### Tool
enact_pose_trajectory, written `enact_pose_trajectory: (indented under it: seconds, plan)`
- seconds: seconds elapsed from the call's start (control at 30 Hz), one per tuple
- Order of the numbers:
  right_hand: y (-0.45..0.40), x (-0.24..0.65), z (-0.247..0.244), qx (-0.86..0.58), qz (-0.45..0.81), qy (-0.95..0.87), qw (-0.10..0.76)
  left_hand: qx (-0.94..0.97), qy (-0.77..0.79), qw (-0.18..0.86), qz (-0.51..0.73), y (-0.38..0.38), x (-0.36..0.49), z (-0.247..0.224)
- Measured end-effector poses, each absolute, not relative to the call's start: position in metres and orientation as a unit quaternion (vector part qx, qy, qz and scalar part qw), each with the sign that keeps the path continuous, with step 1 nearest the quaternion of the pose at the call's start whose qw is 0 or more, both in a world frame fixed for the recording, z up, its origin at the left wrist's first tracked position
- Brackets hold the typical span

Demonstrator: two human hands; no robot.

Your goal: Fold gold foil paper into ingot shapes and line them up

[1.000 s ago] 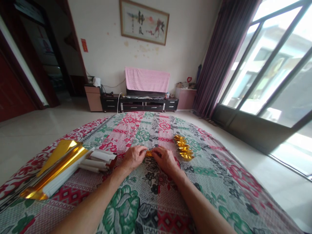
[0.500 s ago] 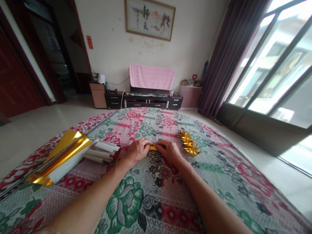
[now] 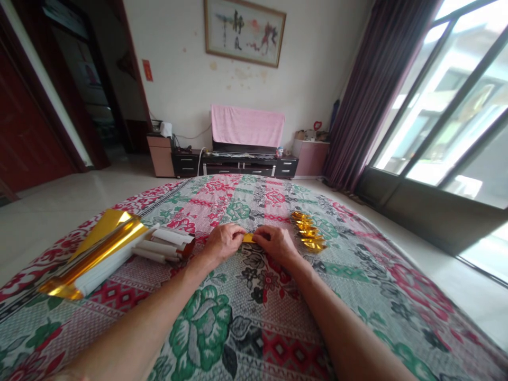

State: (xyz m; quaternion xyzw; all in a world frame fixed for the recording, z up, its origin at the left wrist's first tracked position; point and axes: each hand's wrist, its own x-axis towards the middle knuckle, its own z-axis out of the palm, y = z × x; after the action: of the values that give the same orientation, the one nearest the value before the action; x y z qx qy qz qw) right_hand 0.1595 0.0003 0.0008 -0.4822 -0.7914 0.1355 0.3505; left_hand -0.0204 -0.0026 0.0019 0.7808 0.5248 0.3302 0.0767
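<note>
Gold row: the gold row (image 3: 311, 233) is a few shiny folded shapes with pointy ends, set close together in a line on the flowery cloth (image 3: 202, 328).
Gold piece: the gold piece (image 3: 249, 238) is small and sits left of the gold row, between the two hands. I can't tell if it lies on the cloth or just above it.
Left hand: the left hand (image 3: 224, 243) is left of the gold row, farther from it than the other hand. Its thumb and finger pinch the left end of the gold piece.
Right hand: the right hand (image 3: 280, 244) is just left of the gold row, with a bit of cloth showing between. Its thumb and finger pinch the right end of the gold piece.
Shiny sheet: a big gold sheet (image 3: 107, 251), partly curled, lies far left of the gold row.
Pale rolls: some pale rolls (image 3: 156, 247) lie left of the gold row too, between the gold sheet and the left hand.
Back wall: far behind the gold row, a pink towel (image 3: 246, 124) hangs above a low black stand (image 3: 234, 160). A framed picture (image 3: 244, 32) is higher up.
Window side: a purple curtain (image 3: 381, 79) and a bright window (image 3: 456, 111) are well to the right of the gold row.
</note>
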Motion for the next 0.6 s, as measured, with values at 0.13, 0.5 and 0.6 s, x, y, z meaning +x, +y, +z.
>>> enact_pose_trajectory:
  seconds: [0.13,0.5,0.6]
  plan:
    - [0.0030,0.1602,-0.0007,-0.490,0.127,-0.791,0.342,0.779,0.529,0.070,0.329,-0.0032,-0.0190,0.0015]
    - [0.0045,0.1591,-0.0018,-0.488,0.114,-0.798,0.334,0.838,0.487,0.015,0.245,-0.0027,-0.0225,-0.0026]
    - [0.0028,0.1625,0.0028,-0.471,0.117,-0.805,0.341,0.844,0.476,0.017,0.246,-0.0040,-0.0228,-0.0039]
